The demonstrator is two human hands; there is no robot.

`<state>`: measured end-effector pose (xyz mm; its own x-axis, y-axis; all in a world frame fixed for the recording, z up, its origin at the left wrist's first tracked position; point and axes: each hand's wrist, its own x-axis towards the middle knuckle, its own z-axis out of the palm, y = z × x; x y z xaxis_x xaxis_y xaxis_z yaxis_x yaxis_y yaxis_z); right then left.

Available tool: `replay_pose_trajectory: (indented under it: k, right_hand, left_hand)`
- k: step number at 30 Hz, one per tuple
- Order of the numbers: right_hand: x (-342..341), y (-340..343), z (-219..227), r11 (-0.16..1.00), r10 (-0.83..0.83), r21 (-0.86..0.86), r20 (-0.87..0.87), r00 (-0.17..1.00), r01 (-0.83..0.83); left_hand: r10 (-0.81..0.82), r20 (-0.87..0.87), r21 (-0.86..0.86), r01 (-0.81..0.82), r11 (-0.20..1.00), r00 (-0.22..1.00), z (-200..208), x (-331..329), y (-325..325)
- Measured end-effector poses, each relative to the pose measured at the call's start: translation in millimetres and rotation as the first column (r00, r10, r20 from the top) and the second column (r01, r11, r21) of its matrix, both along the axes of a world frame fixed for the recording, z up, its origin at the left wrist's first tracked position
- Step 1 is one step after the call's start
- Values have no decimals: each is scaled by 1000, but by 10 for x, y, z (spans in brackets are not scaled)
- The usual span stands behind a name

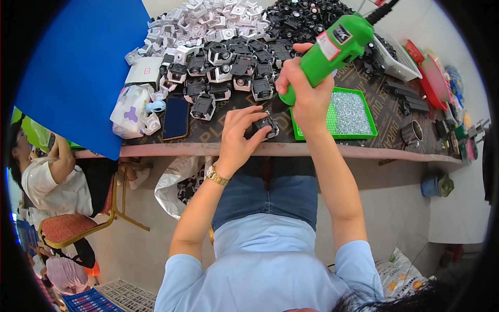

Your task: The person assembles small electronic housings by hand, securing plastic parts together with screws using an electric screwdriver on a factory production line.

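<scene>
My right hand (311,99) is wrapped round the body of a green electric screwdriver (335,47), which tilts down toward the left with a black cord at its top. My left hand (238,134) rests at the table's near edge, its fingers and thumb gripping a small black plastic part (270,126). The screwdriver's lower end points toward this part; whether its tip touches is hard to see. Just right of the part lies a green tray (338,137) holding many small silver screws (353,114). Black-and-white assembled units (241,67) are stacked beyond my left hand.
White plastic parts (208,23) and black parts (306,15) are heaped at the back. A phone (176,118) and a tissue pack (129,112) lie to the left. At the right are a white basket (400,65) and a metal cup (412,133). Another person (54,182) sits at far left.
</scene>
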<state>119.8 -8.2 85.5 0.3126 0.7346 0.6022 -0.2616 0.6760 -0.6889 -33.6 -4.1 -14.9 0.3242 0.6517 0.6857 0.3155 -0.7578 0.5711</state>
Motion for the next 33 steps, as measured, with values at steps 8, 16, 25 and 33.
replay_pose_trajectory:
  k: [8, 16, 25, 33]
  right_hand:
    - [-22, -73, 9, 1000, 0, 10, 43, 999, 0]
    - [-77, -108, 3, 1000, 27, 12, 90, 996, -28]
    - [-98, -97, 15, 999, 32, 38, 101, 994, -36]
    - [-37, -12, 8, 999, -16, 40, 106, 994, 12]
  left_hand:
    - [63, 32, 98, -66, 993, 997, -21, 58, -12]
    - [75, 47, 81, -79, 994, 996, -62, 55, -15]
    - [66, 63, 71, -70, 995, 996, -40, 58, -1]
    - [29, -20, 50, -28, 998, 999, -26, 7, 54]
